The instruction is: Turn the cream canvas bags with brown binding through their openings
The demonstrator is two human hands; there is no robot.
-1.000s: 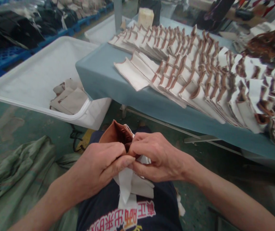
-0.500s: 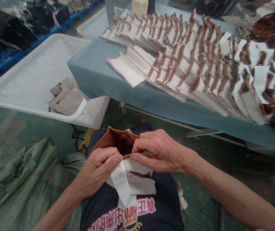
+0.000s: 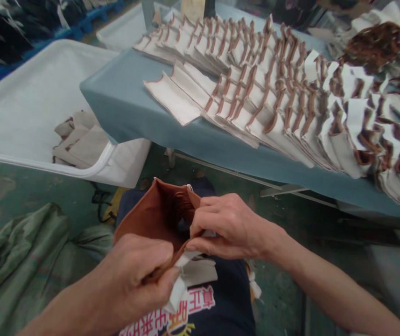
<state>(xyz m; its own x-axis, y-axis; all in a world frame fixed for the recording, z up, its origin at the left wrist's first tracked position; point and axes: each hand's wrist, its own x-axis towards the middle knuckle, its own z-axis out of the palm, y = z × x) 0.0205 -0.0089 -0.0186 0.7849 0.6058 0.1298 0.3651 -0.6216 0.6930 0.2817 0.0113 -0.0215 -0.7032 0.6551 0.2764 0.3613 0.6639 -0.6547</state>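
Note:
A fabric pouch (image 3: 140,212) with brown lining and pale outer cloth is held over my lap, its mouth gaping toward me. My left hand (image 3: 140,270) is closed on the near rim, thumb and fingers pinching the brown edge. Close beside it, my right hand (image 3: 224,226) pinches the same rim at its right part. A white strip (image 3: 177,294) hangs down from the edge below my left hand. Pale cloth flaps (image 3: 200,272) show under my right hand. The pouch's underside is hidden behind my hands.
Rows of similar pale pouches with brown edges (image 3: 263,100) stand packed on a blue-covered table (image 3: 115,93) ahead. A white bin (image 3: 28,84) at the left holds several pale pieces (image 3: 80,140). Green sacking (image 3: 28,266) lies on the floor at lower left.
My left hand has moved down and left, pulling the near rim so the pouch gapes wider and shows more lining. My right hand stays pinched on the rim. The view has shifted slightly.

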